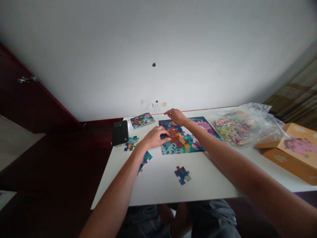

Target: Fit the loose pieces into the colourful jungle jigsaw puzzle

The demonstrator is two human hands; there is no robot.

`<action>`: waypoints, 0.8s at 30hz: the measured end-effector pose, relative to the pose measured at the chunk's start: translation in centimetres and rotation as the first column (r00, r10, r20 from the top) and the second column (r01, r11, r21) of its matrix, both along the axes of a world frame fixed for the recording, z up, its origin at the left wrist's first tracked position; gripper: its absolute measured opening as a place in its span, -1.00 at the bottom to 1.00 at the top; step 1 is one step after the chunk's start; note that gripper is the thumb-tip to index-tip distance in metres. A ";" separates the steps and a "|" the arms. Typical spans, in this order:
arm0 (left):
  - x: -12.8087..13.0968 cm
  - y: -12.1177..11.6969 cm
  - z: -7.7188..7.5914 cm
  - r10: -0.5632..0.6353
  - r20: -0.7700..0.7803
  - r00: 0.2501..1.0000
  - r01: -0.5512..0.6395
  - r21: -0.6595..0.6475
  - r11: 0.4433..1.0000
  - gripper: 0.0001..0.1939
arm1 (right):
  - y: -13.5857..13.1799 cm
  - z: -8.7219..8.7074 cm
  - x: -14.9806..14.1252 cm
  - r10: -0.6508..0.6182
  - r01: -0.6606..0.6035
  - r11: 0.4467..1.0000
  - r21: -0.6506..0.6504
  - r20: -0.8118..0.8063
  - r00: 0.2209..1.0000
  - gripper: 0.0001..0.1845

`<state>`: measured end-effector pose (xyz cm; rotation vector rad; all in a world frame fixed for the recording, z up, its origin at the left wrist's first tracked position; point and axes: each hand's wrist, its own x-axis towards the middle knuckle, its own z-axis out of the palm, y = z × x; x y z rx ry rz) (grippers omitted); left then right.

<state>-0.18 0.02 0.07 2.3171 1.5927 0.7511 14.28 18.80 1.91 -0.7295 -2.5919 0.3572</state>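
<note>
A colourful, mostly assembled jigsaw puzzle (195, 142) lies in the middle of the white table (160, 185). My left hand (155, 137) rests on the puzzle's left edge with its fingers curled down, pressing on a dark piece there. My right hand (176, 115) reaches over the puzzle's far left corner, fingers stretched out flat, nothing seen in it. Loose pieces lie apart: one blue piece (182, 175) near the front, another (145, 160) partly under my left forearm, and a small cluster (131, 143) by the phone.
A black phone (120, 133) lies at the table's left edge. A small reference picture (142, 120) sits at the back. A clear bag of puzzle pieces (241, 127) and an orange cardboard box (293, 150) occupy the right side. The wall stands close behind.
</note>
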 end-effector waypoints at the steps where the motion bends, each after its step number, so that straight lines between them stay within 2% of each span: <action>1: 0.0 0.0 0.0 0.006 -0.007 1.000 -0.006 0.015 1.000 -0.78 | 0.3 1.0 0.6 -0.025 0.026 1.000 0.014 -0.033 0.999 -0.65; 4: -0.1 0.0 0.0 0.068 -0.038 0.997 -0.065 0.068 0.996 -0.75 | 1.1 3.8 3.5 -0.078 0.083 0.996 0.025 -0.151 0.985 -0.66; 7: -0.2 0.0 -0.2 0.112 -0.067 0.991 -0.106 0.090 0.990 -0.67 | 1.5 4.7 8.0 -0.152 0.158 0.987 0.016 -0.194 0.969 -0.64; 9: -0.1 0.0 -0.2 0.110 -0.089 0.990 -0.103 0.079 0.992 -0.60 | 1.4 3.7 11.2 -0.204 0.210 0.977 0.023 -0.153 0.967 -0.65; 11: 0.1 -0.1 -0.1 0.102 -0.110 0.989 -0.096 0.054 0.994 -0.52 | 1.1 1.9 14.0 -0.266 0.270 0.963 0.023 -0.095 0.959 -0.65; 15: 0.9 -0.3 0.1 0.093 -0.146 0.985 -0.097 -0.025 0.995 -0.39 | 0.6 -1.1 16.3 -0.364 0.364 0.930 -0.045 0.012 0.931 -0.65; 19: 1.1 -0.5 0.2 0.086 -0.160 0.983 -0.098 -0.072 0.993 -0.36 | 0.6 -1.3 16.0 -0.349 0.350 0.937 -0.007 0.055 0.936 -0.66; 24: 0.9 -0.4 0.0 0.094 -0.193 0.977 -0.116 -0.101 0.988 -0.41 | 0.8 -1.5 16.4 -0.330 0.321 0.944 0.076 0.204 0.922 -0.67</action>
